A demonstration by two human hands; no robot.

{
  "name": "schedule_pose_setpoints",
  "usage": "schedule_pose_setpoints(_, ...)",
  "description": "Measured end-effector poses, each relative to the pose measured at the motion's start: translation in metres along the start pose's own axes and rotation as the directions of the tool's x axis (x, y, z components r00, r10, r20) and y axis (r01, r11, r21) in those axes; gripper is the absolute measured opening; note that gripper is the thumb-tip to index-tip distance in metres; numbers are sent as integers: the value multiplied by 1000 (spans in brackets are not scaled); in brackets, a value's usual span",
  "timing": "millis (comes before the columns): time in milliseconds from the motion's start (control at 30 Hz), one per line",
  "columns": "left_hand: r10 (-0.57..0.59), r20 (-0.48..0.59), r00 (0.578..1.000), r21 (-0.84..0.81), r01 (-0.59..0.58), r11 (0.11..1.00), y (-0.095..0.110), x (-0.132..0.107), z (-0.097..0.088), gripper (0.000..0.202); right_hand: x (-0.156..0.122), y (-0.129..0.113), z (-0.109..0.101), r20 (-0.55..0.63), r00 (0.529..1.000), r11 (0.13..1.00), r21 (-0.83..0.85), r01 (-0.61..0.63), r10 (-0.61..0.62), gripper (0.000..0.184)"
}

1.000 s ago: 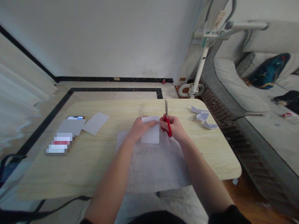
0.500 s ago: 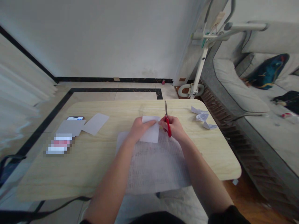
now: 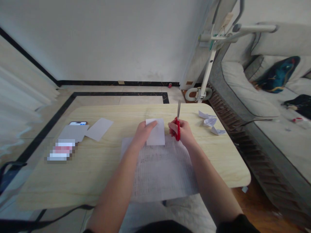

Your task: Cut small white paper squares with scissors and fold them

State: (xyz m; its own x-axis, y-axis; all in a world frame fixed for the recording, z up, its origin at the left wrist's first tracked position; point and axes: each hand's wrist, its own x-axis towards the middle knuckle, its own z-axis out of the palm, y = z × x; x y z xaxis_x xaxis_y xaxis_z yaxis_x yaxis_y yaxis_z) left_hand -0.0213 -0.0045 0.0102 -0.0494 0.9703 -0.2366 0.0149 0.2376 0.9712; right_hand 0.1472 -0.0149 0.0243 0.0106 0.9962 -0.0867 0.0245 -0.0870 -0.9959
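Observation:
My left hand [image 3: 143, 132] is closed on the left edge of a small white sheet of paper [image 3: 156, 133], thumb on top and fingers behind it. To the right, apart from the sheet, my right hand [image 3: 181, 130] grips red-handled scissors [image 3: 178, 129] with their blades pointing away from me, looking closed. Both hands are over the far part of a large printed sheet [image 3: 165, 171] that lies on the table [image 3: 104, 171] in front of me.
On the left lie two white paper pieces [image 3: 100, 128], a phone [image 3: 78, 123] partly under one, and a blurred-out item [image 3: 62, 150]. Several folded paper scraps [image 3: 210, 122] lie at the right. A grey sofa [image 3: 257, 106] and a white metal stand [image 3: 206, 74] are beyond the table.
My right hand has let go of the small sheet's right edge and moved right with the scissors, which now point more upright. The sheet in my left hand has shifted slightly and straightened.

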Motion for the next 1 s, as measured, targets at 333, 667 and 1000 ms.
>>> schedule_pose_setpoints(333, 30, 89, 996, 62, -36, 997, 7, -6, 1, 33, 0, 4, 7, 41, 999, 999, 27, -21, 20, 22)
schedule_pose_setpoints(667, 77, 93, 993, 7, -78, 997, 3, -3, -1, 36, 4, 6, 4, -43, 998, 992, 122, -35, 41, 25)
schedule_pose_setpoints(1000, 86, 123, 989, -57, -80, 995, 6, -4, 0, 26, 10, 12, 0, -220, 976, 964, 261, 54, 5, 21)
